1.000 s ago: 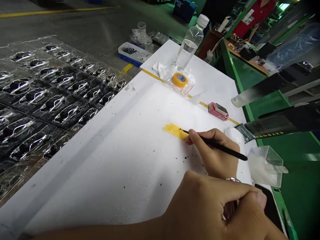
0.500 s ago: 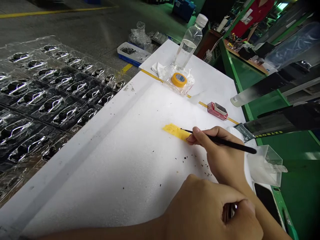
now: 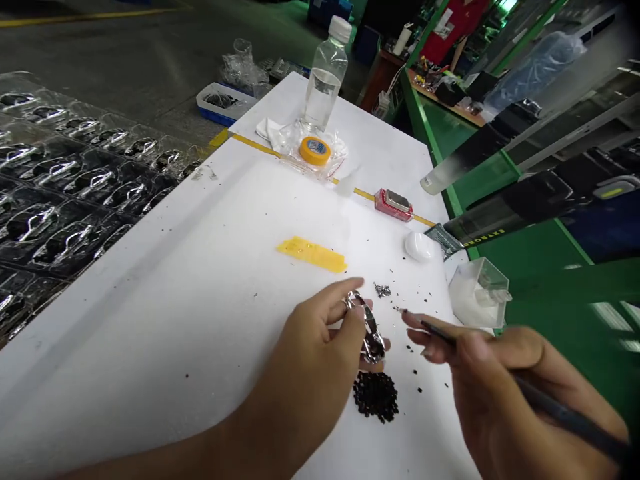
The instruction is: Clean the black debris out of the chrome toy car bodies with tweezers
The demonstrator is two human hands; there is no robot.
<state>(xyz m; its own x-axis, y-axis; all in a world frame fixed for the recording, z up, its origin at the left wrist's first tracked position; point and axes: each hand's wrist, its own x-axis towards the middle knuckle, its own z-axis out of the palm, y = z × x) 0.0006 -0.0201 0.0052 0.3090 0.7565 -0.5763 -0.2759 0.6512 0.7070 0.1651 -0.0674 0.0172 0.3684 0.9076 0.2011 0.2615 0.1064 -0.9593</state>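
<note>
My left hand (image 3: 310,360) is closed around a shiny chrome oval part (image 3: 372,337) with openings in it, held just above the table. In my right hand (image 3: 505,373), to the right, are slim black tweezers (image 3: 560,415), their tip pointing toward the chrome part but apart from it. Whether the tip grips anything is too small to tell. Below the left fingers lies a pile of tiny black pieces (image 3: 376,398). A smaller heap of tiny shiny bits (image 3: 383,291) sits beyond the part. The yellow tape strip (image 3: 313,254) lies flat, with small clear specks on it.
On the white table (image 3: 190,320) stand a water bottle (image 3: 323,87), a yellow tape roll (image 3: 315,151), a red box (image 3: 393,204), a white round object (image 3: 419,246) and a clear container (image 3: 477,293). Trays of chrome parts (image 3: 75,180) fill the left.
My right hand has moved from the tape strip back toward me. My left hand has turned and moved, showing the chrome part and the black pile. The view has shifted right.
</note>
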